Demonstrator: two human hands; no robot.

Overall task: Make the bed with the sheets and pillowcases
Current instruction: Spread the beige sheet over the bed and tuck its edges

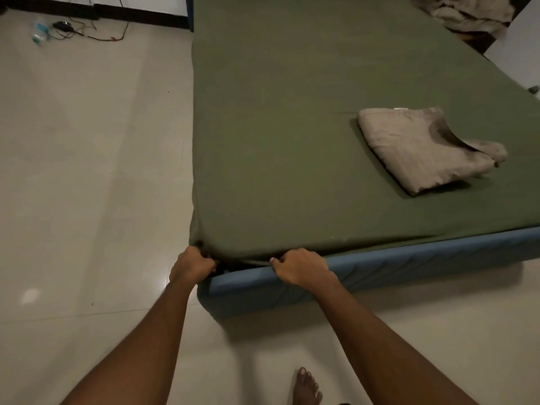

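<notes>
Both hands are at the near corner of the bed, and both are closed on cloth. The person's left hand [194,263] is made into a fist right at the corner, with the edge of the green sheet [292,141] bunched inside it. The right hand [301,266] is a little along the foot side; its fingers are curled around the hem of the same sheet, just where the sheet meets the top of the blue bed frame [409,267]. Between the two hands the hem is lifted slightly, and a dark gap shows under it. The sheet lies flat over almost the whole mattress, with only small folds near the corner and one thin crease close to the middle. On top of the sheet, toward the right side, a folded beige cloth [423,147] is resting, well apart from the hands; I cannot tell if it is a pillowcase or another sheet. At the far end of the bed there is a crumpled heap of light bedding [464,13]. The person stands on a pale tiled floor [87,171], and one bare foot [306,387] is visible below the right arm. Far away on the floor, near the wall, lie a plastic bottle [39,32] and some cables [96,30].
</notes>
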